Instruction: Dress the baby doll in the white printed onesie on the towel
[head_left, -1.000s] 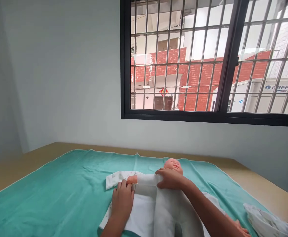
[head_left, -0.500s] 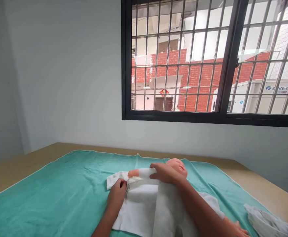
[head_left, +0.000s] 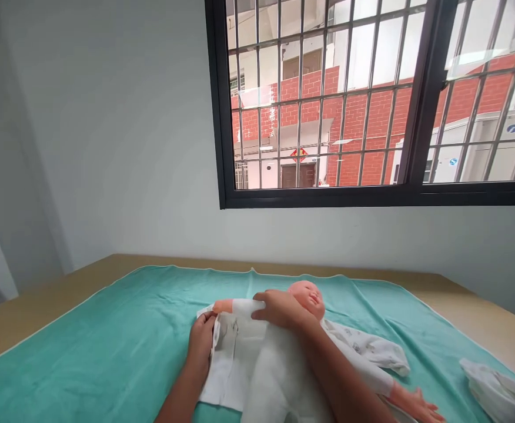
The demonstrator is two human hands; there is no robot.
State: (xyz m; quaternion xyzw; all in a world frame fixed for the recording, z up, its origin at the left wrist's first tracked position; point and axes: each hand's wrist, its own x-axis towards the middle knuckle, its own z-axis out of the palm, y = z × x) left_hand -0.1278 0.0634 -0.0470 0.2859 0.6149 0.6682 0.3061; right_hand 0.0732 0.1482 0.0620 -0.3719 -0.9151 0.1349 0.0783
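A baby doll (head_left: pixel 308 298) lies face up in white clothing, its head toward the wall and one arm stretched out to the right. My right hand (head_left: pixel 281 309) is closed around the doll's white-sleeved arm on the left side, just below its head. Beside that arm's bare end, my left hand (head_left: pixel 202 341) pinches the edge of a white baby shirt (head_left: pixel 228 358), whose front panel is spread beside the doll's body. The left fingertips are partly hidden by cloth. A patterned white sleeve (head_left: pixel 378 348) lies flat to the doll's right.
A green sheet (head_left: pixel 107 346) covers most of the wooden table (head_left: pixel 473 296). Crumpled white cloth (head_left: pixel 500 388) lies at the right edge. Behind the table stand a wall (head_left: pixel 129 147) and a barred window (head_left: pixel 323 197).
My left hand has moved up to the end of the doll's arm, shifting the shirt's edge. The patterned sleeve on the right shows more. The camera view has turned slightly.
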